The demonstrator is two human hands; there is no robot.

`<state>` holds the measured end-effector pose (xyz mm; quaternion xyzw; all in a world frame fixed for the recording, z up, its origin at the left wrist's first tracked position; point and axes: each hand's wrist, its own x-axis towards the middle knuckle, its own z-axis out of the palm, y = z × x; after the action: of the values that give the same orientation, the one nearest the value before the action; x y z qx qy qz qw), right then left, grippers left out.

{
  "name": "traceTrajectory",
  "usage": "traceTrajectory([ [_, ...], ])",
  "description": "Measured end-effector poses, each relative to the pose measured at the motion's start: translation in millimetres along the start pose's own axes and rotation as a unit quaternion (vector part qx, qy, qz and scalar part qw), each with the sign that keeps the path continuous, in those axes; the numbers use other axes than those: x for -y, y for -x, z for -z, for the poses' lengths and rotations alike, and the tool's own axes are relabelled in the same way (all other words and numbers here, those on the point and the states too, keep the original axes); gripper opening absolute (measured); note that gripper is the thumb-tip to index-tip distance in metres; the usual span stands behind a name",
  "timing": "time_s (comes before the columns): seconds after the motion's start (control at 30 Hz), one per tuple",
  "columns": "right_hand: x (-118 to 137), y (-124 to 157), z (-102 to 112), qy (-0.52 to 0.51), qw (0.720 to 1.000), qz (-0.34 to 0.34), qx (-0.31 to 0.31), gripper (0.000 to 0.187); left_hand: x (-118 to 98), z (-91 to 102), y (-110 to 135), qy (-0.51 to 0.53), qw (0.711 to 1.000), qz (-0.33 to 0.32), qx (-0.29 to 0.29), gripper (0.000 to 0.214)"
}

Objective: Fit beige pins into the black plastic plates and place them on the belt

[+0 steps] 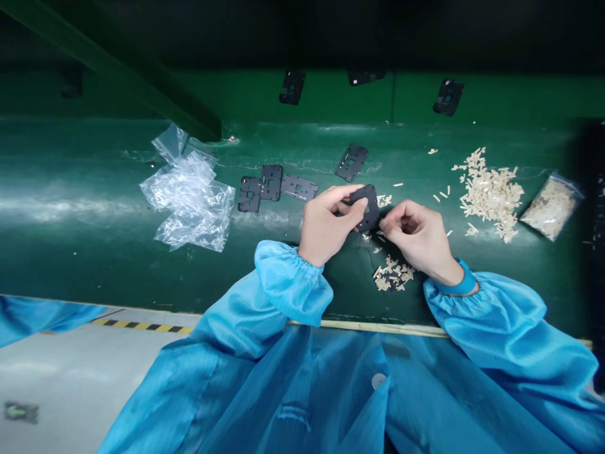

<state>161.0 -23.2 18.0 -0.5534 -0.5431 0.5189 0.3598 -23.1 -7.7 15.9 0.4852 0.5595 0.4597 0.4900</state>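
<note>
My left hand (325, 222) grips a small flat black plate (368, 205) with cut-outs, thumb and fingers pinched on its left edge, just above the green belt (94, 208). My right hand (416, 236) is curled at the plate's lower right corner, fingertips pinched together against it; anything between them is too small to see. A small heap of pale beige pieces (393, 275) lies just below and between my hands. Both arms wear blue sleeves.
Three more black plates (271, 186) lie left of my hands, another (351, 161) behind them, and others further back (292, 86). Crumpled clear bags (189, 192) sit at left. A larger pile of beige pieces (489, 192) and a filled bag (551, 206) are at right.
</note>
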Motion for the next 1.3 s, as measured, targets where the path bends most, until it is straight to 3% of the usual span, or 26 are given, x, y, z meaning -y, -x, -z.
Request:
traceTrajectory([
  [0.27, -6, -1, 1, 0.000, 1.000, 0.003, -0.007, 0.013, 3, 1.0, 0, 0.015, 0.999, -0.025, 0.013, 0.026],
  [0.67, 3, -2, 4, -0.033, 0.999, -0.015, 0.016, 0.022, 0, 3.0, 1, 0.070, 0.997, -0.002, 0.024, 0.030],
  [1.0, 2, 2, 10, -0.183, 0.975, -0.058, 0.112, 0.028, 1, 8.4, 0, 0.156, 0.985, 0.044, 0.050, 0.033],
  [1.17, 3, 2, 12, -0.207, 0.960, -0.078, 0.169, 0.027, 1, 10.8, 0, 0.190, 0.975, 0.090, 0.077, 0.034],
  [1.3, 4, 2, 13, -0.250, 0.935, -0.093, 0.233, 0.026, -1, 9.7, 1, 0.226, 0.962, 0.121, 0.098, 0.033],
])
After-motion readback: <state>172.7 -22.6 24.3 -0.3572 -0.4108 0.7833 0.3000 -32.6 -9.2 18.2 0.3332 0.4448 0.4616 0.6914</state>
